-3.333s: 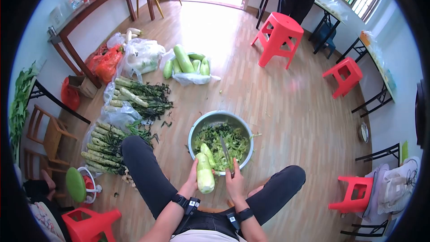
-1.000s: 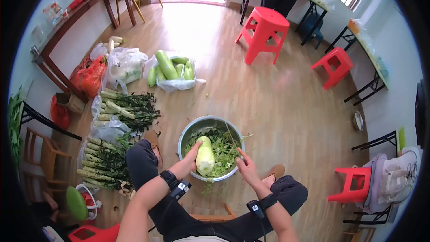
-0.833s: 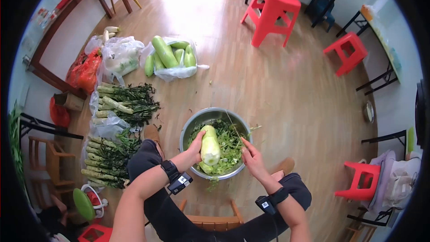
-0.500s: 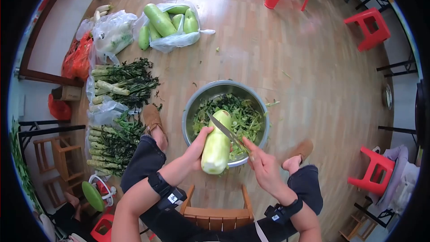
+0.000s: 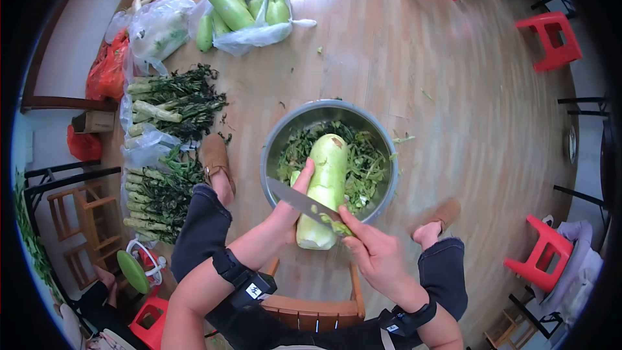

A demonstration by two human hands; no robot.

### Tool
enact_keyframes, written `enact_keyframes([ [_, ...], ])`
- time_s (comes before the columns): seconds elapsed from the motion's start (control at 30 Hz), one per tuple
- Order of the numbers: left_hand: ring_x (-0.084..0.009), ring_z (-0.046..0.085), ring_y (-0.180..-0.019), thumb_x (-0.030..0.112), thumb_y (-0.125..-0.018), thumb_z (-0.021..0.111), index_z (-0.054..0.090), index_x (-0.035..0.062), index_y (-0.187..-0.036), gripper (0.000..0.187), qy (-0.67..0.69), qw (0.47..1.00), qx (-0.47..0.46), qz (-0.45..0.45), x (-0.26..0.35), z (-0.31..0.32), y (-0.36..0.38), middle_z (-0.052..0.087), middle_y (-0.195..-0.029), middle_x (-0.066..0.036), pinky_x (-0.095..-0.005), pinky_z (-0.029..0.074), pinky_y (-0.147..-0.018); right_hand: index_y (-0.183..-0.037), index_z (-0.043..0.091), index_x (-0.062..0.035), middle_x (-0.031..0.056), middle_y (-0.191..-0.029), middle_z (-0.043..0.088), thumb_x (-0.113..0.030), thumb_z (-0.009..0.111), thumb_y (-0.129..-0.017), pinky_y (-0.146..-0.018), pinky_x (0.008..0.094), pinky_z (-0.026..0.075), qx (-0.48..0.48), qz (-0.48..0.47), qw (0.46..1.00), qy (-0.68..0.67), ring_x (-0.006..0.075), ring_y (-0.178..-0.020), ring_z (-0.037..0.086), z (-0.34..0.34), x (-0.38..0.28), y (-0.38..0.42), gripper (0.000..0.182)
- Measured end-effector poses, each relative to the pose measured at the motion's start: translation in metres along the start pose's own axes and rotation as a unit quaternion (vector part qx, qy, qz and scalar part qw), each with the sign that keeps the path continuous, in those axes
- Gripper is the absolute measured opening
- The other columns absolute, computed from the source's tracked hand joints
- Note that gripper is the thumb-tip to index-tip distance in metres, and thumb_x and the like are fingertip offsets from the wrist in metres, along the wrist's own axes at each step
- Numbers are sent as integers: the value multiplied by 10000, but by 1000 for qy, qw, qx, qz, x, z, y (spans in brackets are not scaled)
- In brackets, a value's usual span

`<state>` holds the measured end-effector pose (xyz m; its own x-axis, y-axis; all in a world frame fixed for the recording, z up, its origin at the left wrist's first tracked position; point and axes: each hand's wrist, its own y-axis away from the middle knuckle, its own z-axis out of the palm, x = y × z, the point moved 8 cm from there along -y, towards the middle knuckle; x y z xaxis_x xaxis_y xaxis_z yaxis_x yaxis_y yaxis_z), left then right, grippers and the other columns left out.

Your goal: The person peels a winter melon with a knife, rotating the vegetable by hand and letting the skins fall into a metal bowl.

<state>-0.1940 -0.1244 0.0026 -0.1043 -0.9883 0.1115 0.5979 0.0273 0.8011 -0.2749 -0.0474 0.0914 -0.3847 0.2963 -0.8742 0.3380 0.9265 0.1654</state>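
Note:
A pale green, partly peeled winter melon [image 5: 328, 170] is tilted over the near side of a metal basin [image 5: 267, 155]. My left hand [image 5: 290, 214] grips the melon along its left side, fingers partly hidden beneath it. In my right hand [image 5: 378, 253] is a knife [image 5: 299, 199], its blade lying across the melon and pointing left. Bits of green peel [image 5: 334, 223] cling to the blade near the handle. Dark leaves and peelings [image 5: 366, 162] fill the bottom of the basin.
Leafy stalks [image 5: 159, 201] lie in bunches on the floor at left. Behind them are a plastic bag of green melons [image 5: 259, 35] and a red bag [image 5: 109, 68]. Red stools [image 5: 551, 39] stand at right. My shoes [image 5: 215, 155] flank the basin.
The knife has moved down the melon toward me, and peel bits now sit on its blade. The view has shifted slightly; my left hand still holds the melon.

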Motion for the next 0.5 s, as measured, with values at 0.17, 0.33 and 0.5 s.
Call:
enact_keyframes([
  [0.17, -240, 589, -840, 648, -806, 404, 458, 66, -1173, 690, -24, 1000, 7, -6, -9, -9, -6, 570, -947, -134, -373, 507, -726, -1273, 464, -203, 43, -795, 628, -242, 584, -828, -513, 308, 468, -8, 35, 999, 24, 208, -571, 590, 7, 7, 4, 463],
  [0.33, -230, 599, -816, 617, -822, 411, 458, 64, -1174, 657, -24, 999, 33, 0, -10, -11, -5, 575, -942, -135, -366, 519, -699, -1276, 459, -199, 47, -772, 620, -242, 582, -829, -504, 305, 464, 13, 42, 999, -2, 209, -557, 583, 9, 12, 3, 466],
  [0.5, -197, 598, -839, 563, -852, 419, 459, 50, -1146, 592, -20, 999, 37, 24, -7, -6, 2, 569, -944, -105, -339, 516, -708, -1271, 464, -192, 75, -820, 636, -225, 592, -825, -527, 307, 473, 2, 58, 998, -7, 224, -579, 596, 11, 12, 2, 465],
])
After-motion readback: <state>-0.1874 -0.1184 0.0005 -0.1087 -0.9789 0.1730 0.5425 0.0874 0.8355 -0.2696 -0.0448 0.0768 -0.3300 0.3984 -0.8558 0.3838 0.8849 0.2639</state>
